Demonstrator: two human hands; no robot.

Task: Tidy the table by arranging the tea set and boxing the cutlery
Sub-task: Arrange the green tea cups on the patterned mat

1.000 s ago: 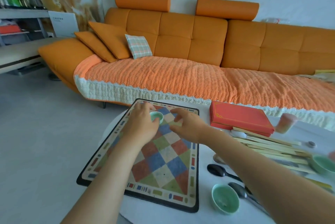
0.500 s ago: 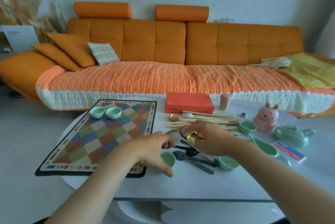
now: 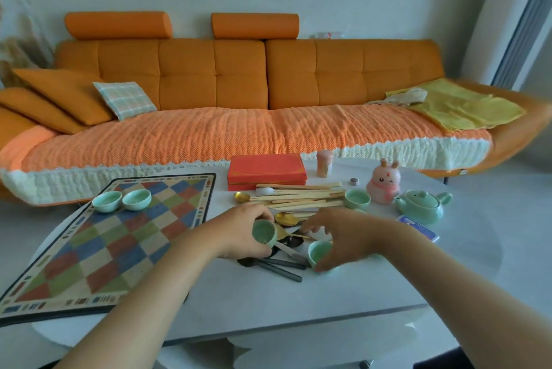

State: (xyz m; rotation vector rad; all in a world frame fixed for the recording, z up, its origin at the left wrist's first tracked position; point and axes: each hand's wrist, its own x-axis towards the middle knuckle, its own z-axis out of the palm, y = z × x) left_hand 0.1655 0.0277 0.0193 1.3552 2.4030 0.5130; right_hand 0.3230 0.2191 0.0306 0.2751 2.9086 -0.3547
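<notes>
Lifted off the worktop, a green cup now tilts in the left hand, fingers clamped round it; the right hand arches over another cup, grip unclear. 2 cups sit on the mat; cutlery and teapot await sorting.

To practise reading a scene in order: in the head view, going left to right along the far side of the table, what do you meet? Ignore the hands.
checkered mat → red box → pink tumbler → pink rabbit figure → green teapot
</notes>
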